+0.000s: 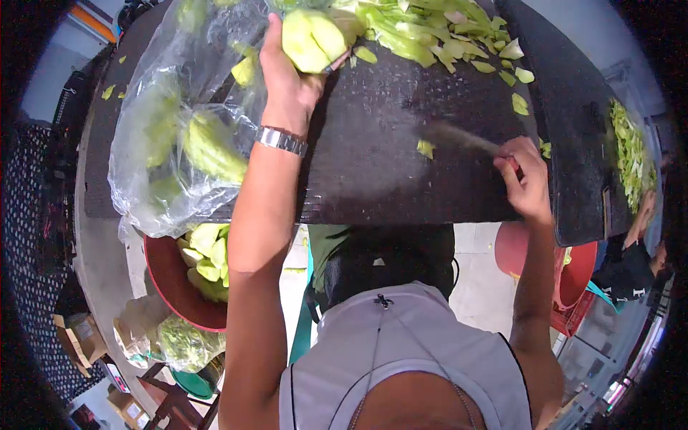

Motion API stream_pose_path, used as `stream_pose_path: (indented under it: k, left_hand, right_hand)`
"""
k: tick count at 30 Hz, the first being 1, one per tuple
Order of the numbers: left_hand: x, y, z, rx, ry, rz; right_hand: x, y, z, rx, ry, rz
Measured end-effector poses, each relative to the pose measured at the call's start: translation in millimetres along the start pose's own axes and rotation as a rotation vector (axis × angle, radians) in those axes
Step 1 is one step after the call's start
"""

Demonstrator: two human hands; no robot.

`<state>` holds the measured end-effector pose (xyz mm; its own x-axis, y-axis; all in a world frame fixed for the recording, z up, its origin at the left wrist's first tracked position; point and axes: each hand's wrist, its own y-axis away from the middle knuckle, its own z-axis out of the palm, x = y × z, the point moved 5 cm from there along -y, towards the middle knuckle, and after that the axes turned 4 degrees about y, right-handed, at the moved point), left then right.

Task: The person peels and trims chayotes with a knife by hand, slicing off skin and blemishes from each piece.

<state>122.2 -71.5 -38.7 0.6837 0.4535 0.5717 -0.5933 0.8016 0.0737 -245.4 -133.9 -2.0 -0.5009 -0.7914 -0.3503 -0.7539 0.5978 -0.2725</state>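
Observation:
At the top of the dark table [373, 165], my left hand [294, 79] holds a pale green peeled vegetable [312, 40]. My right hand [525, 172] is closed round the red handle of a knife [462, 136], whose blade is blurred and points left over the table. A small green peel scrap [426, 149] lies near the blade. Beyond my left hand spreads a heap of green peelings [423, 32]. Left of my left forearm is a clear plastic bag [136, 136] with unpeeled green vegetables [211, 147] in it.
Below the table's left edge stands a red tub [168, 279] with pale peeled pieces [208, 251]. A bag of greens [188, 342] lies beneath. At the right are another red container [577, 276], more peelings [631, 154] and a co-worker's hand [643, 215].

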Motion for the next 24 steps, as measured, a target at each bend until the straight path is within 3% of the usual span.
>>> stream_pose_path:
  k: [4,8,11,14,17,21,24]
  left_hand:
    - [-3,-4,-8,-0.038,0.112,-0.128]
    - [-2,4,-1,-0.07,0.045,-0.108]
    - [-6,4,4,-0.078,0.042,-0.171]
    - [-12,13,10,-0.096,0.016,-0.207]
    - [-19,10,10,-0.154,0.019,-0.232]
    - [-27,17,18,-0.225,0.07,-0.315]
    - [-36,16,13,-0.112,0.145,-0.293]
  right_hand:
    - [0,7,8,0.012,0.087,-0.173]
    - [32,-30,15,0.254,0.252,0.011]
    - [47,-68,16,0.245,0.311,0.349]
    - [36,-108,32,0.051,-0.362,0.563]
    - [-1,-129,43,-0.1,-0.511,0.514]
    - [-30,-142,45,0.221,-0.38,0.041]
    - [-53,-127,53,0.056,-0.217,-0.024]
